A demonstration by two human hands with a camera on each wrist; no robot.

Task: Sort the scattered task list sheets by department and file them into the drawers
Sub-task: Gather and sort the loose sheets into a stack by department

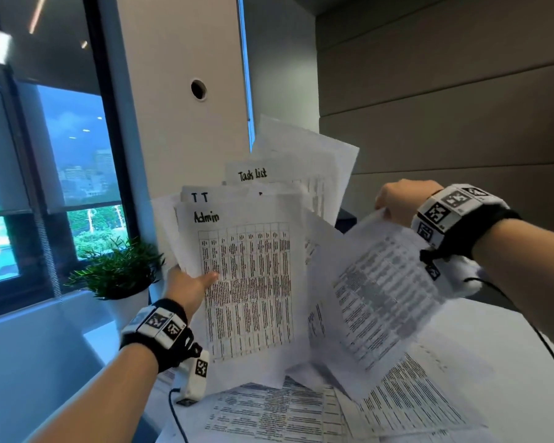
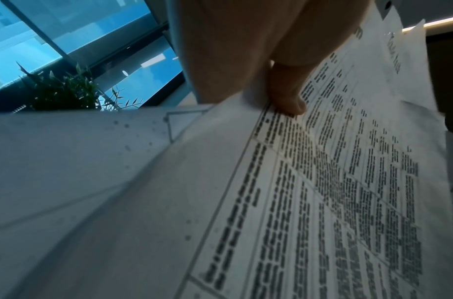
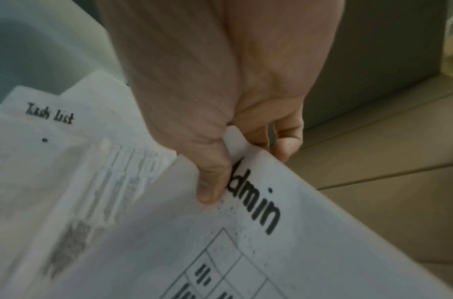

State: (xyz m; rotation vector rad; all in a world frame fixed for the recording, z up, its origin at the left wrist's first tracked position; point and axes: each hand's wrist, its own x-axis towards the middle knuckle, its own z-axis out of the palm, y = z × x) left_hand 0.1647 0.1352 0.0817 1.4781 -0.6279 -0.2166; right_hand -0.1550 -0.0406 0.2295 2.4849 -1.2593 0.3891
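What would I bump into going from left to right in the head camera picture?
Window → potted plant → left hand → Admin sheet → loose sheet → right hand.

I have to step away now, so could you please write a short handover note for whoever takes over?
Left hand: grips a fanned stack of sheets, front one headed Admin, with IT and Task List headings behind.
Right hand: pinches one Admin sheet by its top corner, apart from the stack.
More printed sheets lie loose on the white desk.
Done: sheets partly gathered.
Left: sort by department and file; no drawers in view.
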